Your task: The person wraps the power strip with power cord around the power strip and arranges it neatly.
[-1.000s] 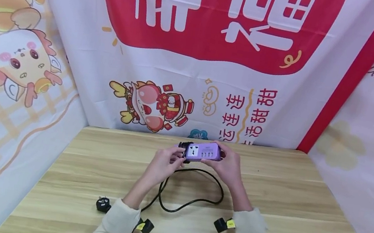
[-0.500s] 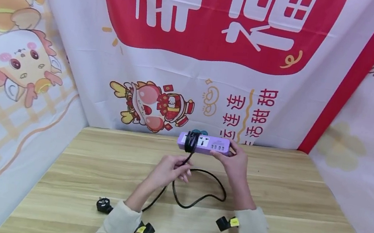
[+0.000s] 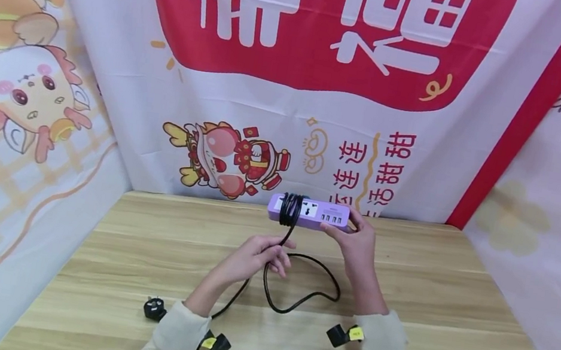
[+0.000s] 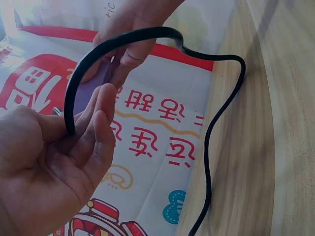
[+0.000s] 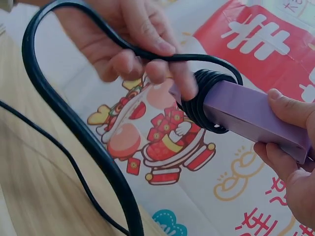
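A purple power strip (image 3: 324,213) with white sockets and several USB ports is held up near the table's back edge. My right hand (image 3: 359,244) grips its right end, thumb on one side and fingers on the other. Several turns of black cable (image 5: 199,101) wrap around the strip's left part. Below the strip, my left hand (image 3: 260,256) pinches the cable between thumb and fingers, as the left wrist view also shows. From there the loose cable (image 3: 293,305) loops over the table toward a black plug (image 3: 154,308) at the left.
The wood-grain table (image 3: 429,342) ends at a printed cloth backdrop (image 3: 296,105), with a patterned cloth (image 3: 42,163) at the left side. Black wrist cameras with yellow labels sit by both sleeves (image 3: 386,342).
The left hand has come away from the strip, down along the cable, which it now pinches. The strip has risen and shifted right, showing the wrapped turns. The cable loop on the table has shifted.
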The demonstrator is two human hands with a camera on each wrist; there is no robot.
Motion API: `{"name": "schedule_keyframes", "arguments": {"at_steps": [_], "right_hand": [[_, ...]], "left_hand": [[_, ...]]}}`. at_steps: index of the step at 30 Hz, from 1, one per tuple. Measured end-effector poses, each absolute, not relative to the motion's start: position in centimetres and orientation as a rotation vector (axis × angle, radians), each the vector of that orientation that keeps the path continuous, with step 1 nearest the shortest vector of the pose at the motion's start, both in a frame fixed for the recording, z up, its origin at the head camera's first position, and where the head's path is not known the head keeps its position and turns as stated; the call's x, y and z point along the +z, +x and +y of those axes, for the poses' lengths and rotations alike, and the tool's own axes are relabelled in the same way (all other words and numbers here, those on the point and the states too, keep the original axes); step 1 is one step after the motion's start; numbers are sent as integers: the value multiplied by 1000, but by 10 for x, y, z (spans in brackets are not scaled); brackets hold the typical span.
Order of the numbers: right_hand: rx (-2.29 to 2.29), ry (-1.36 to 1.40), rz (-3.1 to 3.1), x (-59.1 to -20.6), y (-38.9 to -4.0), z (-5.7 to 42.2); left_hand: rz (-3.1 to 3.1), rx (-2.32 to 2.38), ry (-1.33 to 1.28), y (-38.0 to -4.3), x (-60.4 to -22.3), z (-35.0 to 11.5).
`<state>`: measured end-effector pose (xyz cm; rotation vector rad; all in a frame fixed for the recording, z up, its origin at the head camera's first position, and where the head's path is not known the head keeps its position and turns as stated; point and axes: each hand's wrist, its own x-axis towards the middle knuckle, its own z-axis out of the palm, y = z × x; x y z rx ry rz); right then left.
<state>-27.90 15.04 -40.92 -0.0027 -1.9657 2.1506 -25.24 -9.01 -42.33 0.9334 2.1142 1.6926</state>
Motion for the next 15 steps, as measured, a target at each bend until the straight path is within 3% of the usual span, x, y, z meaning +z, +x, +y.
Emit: {"name": "schedule_keyframes", "arguments": {"at_steps": [15], "right_hand": [[2272,-27,-1754,-402,-277,149]], "left_hand": [[1963,1786,840,-252,-427,-87]]}}
